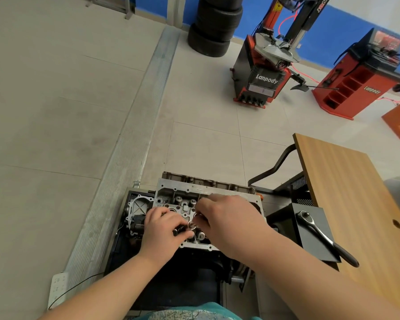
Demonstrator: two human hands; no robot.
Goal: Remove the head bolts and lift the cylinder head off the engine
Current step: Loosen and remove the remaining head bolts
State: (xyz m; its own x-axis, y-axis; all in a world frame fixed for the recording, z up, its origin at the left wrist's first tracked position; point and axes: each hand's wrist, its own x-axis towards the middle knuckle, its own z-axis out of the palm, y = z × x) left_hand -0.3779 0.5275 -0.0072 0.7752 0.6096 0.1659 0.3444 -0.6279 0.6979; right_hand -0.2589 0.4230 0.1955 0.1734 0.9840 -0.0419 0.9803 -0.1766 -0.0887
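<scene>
The grey aluminium cylinder head (183,189) sits on the engine on a black stand (123,250) in front of me. My left hand (162,229) grips dark head bolts (179,229) over the head's near left part. My right hand (226,218) pinches a small metal ring, seemingly a washer (191,225), right beside the left hand's fingers. Both hands cover most of the head's middle. Valve springs (178,199) show along the far side.
A ratchet wrench (321,236) lies on a black plate (314,245) at the right, beside a wooden table (356,192). A white power strip (57,285) lies on the floor at the left. Tyres (215,26) and red workshop machines (263,72) stand far back.
</scene>
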